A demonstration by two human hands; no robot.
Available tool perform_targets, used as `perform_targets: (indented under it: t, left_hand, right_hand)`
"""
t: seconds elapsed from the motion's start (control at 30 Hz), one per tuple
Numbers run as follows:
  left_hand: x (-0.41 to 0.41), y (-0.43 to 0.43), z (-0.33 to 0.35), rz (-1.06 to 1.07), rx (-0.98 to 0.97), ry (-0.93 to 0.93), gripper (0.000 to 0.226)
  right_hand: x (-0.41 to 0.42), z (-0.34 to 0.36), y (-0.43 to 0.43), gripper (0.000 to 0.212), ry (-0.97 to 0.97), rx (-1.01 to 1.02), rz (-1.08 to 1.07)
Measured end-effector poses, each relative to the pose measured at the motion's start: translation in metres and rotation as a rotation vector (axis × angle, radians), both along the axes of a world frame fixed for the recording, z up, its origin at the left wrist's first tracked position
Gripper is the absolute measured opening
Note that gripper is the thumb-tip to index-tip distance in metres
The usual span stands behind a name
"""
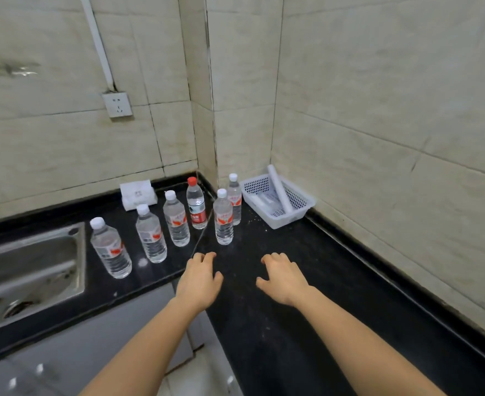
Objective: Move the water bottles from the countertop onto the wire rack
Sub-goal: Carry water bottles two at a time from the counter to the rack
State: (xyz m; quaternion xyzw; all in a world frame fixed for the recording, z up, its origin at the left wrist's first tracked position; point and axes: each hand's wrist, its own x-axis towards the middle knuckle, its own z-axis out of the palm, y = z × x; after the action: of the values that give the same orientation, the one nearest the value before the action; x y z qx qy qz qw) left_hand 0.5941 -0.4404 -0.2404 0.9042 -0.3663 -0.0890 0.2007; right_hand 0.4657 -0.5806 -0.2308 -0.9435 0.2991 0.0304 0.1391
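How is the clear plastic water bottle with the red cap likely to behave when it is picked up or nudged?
The red-capped clear plastic water bottle looks full, so probably heavy for its size and fairly firm when squeezed. Standing tall and narrow on the black countertop, it may tip if pushed high. Once on its side, its round body would likely roll.

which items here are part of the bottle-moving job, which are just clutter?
Job:
- five clear plastic water bottles with white caps
- one clear plastic water bottle with red cap and red label
- black stone countertop
- left hand, right hand, both empty
- wire rack: not in view

Clutter:
- white perforated plastic basket holding white tubes
- white tissue pack
- steel sink
- white wall socket
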Motion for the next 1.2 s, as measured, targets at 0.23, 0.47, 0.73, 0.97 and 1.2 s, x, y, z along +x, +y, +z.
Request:
perform_targets:
  t: [0.23, 0.47, 0.73, 0.97, 1.2]
  left_hand:
    - [0.106, -0.033, -0.013, -0.058, -0.017, 0.010, 0.054]
    - [0.199, -0.100, -0.013, -0.172, -0.165, 0.046, 0.049]
    - [0.248, -0.174, -0.027, -0.305, -0.383, 0.096, 0.051]
    - [0.265, -0.183, -0.049, -0.425, -0.386, 0.064, 0.048]
    - [0.254, -0.179, -0.041, -0.386, -0.411, 0.059, 0.041]
  right_hand:
    - [0.107, -0.012, -0.029, 0.051, 0.002, -0.015, -0.014]
    - [0.210, -0.011, -0.084, 0.042, -0.054, -0.027, -0.130]
    - [0.290, -0.014, -0.171, 0.041, -0.118, -0.176, -0.179]
    - [0.325, -0.019, -0.208, 0.058, -0.004, -0.191, -0.102]
    - [0.305, -0.029, -0.191, 0.034, -0.152, -0.220, -0.147]
